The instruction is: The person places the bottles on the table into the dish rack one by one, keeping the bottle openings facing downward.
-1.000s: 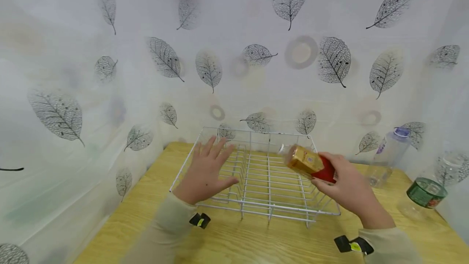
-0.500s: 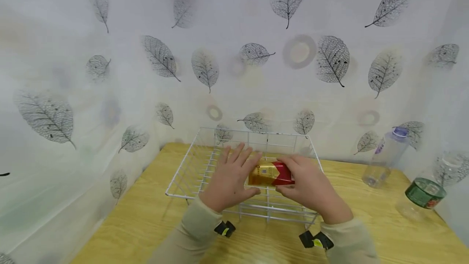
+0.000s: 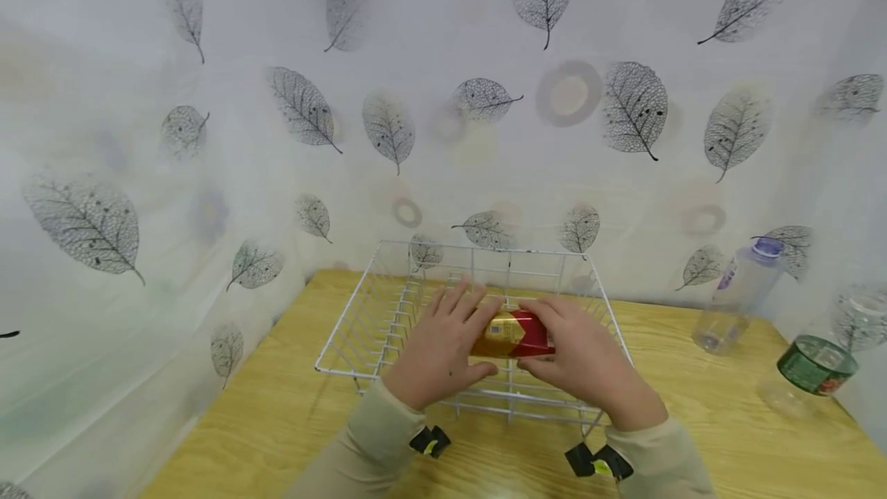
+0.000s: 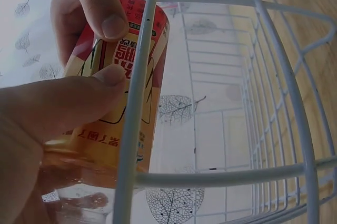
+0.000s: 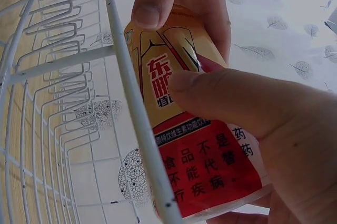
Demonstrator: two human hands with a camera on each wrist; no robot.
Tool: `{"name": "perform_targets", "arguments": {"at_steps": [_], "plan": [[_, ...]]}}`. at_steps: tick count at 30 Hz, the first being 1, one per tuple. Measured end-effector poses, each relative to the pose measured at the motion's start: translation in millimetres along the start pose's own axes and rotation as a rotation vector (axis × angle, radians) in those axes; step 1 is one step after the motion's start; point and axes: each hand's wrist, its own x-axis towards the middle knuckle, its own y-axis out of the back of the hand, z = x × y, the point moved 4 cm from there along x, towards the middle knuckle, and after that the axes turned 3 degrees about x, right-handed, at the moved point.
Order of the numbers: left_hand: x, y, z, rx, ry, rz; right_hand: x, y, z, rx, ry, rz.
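Note:
A plastic drink bottle (image 3: 511, 334) with a gold and red label lies sideways between my two hands, over the front part of a white wire rack (image 3: 533, 252). My left hand (image 3: 438, 346) holds its gold end, with the thumb pressed on the label in the left wrist view. From the other side my right hand (image 3: 587, 351) grips the red end. In the right wrist view both thumbs lie on the bottle's label (image 5: 202, 163), close beside a rack wire (image 5: 138, 97). The bottle's neck is hidden by the left hand in the head view.
On the right of the wooden table (image 3: 693, 437) stand a clear bottle with a purple cap (image 3: 738, 295) and a clear bottle with a green label (image 3: 816, 365). A leaf-patterned curtain (image 3: 443, 160) hangs behind the rack and along the left side.
My right hand has brought the drink bottle left over the rack. My left hand has moved right and taken hold of its other end. Over the last half second both hands stay nearly still.

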Motion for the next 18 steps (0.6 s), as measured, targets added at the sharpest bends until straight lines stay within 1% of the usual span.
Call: {"name": "perform_targets", "arguments": {"at_steps": [2,4,9,14,18], "plan": [[0.9,-0.6,-0.4,-0.019,0.012,-0.019,-1,1.2,1,0.006,-0.007,-0.005],[1.7,-0.1,0.1,-0.044,0.016,-0.024,-1,2.0,1,0.004,-0.005,-0.008],[4.4,-0.9,2.8,-0.08,0.001,0.006,1,3.0,1,-0.005,0.018,0.013],[1.8,-8.3,4.9,-0.101,0.02,-0.004,-1,2.5,1,0.026,0.012,0.011],[0.4,-11.5,5.4,-0.103,0.028,-0.001,-1,0.6,2,0.014,0.016,-0.004]]}}
